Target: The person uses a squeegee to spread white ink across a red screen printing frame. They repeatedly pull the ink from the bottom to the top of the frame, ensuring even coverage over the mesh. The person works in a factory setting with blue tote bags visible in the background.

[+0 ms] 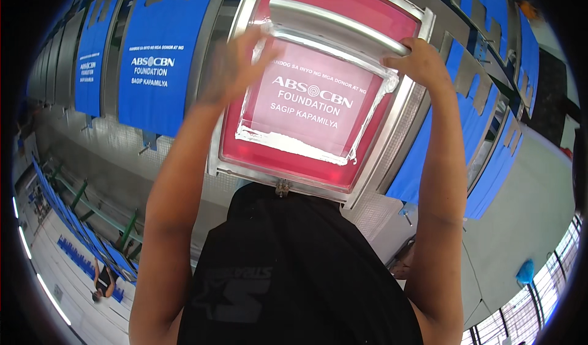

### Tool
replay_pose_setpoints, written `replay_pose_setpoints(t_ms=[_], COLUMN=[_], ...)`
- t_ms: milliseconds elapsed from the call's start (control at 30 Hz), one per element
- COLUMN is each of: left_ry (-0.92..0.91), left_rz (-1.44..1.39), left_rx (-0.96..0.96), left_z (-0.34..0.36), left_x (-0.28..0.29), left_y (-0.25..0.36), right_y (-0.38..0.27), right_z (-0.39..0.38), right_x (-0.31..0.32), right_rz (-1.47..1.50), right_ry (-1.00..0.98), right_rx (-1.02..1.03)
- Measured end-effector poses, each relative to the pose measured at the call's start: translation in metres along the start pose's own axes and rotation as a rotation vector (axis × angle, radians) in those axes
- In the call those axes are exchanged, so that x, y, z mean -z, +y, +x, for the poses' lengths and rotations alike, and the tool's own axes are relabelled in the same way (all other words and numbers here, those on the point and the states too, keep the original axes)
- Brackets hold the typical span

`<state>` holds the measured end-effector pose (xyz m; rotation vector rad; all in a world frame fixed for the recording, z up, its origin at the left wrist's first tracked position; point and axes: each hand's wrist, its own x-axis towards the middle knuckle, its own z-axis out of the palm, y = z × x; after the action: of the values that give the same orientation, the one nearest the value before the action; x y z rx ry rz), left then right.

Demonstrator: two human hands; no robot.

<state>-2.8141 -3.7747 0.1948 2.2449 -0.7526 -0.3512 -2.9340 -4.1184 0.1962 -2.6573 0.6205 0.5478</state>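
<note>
A silk-screen frame point(399, 107) with metal edges and red mesh lies in front of me. White lettering shows within its pale pink window point(306, 121). White ink point(293, 147) lies thick along the window's near edge and up its right side. Across the far part of the screen rests a long metal squeegee point(337, 21), slightly tilted. My right hand point(419, 63) is closed around its right end. My left hand point(236, 69) is smeared by motion beside its left end; whether those fingers touch it I cannot make out.
Printed blue cloth pieces point(158, 51) lie on boards at the left, with more blue pieces point(444, 121) at the right. A metal hinge clamp point(282, 187) sits at the frame's near edge. Another person point(104, 282) is far off at the lower left.
</note>
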Motion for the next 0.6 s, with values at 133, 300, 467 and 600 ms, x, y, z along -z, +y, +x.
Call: replay_pose_setpoints(t_ms=[133, 300, 467, 600], left_ry=[-1.254, -0.821, -0.628, -0.592], left_rz=[-0.471, -0.619, -0.612, -0.678], left_rx=[0.483, 0.774, 0.817, 0.734], left_z=[-0.186, -0.304, -0.320, -0.328], left_x=[-0.036, -0.085, -0.091, -0.082], left_y=[-0.047, -0.024, -0.017, -0.014], right_y=[-0.045, -0.052, -0.056, -0.074], right_z=[0.013, 0.040, 0.038, 0.013], right_x=[0.008, -0.009, -0.003, -0.005], right_rz=[-0.035, -0.042, -0.087, -0.097], right_ry=[-0.040, -0.019, -0.112, -0.052], right_rx=[0.220, 0.401, 0.345, 0.339])
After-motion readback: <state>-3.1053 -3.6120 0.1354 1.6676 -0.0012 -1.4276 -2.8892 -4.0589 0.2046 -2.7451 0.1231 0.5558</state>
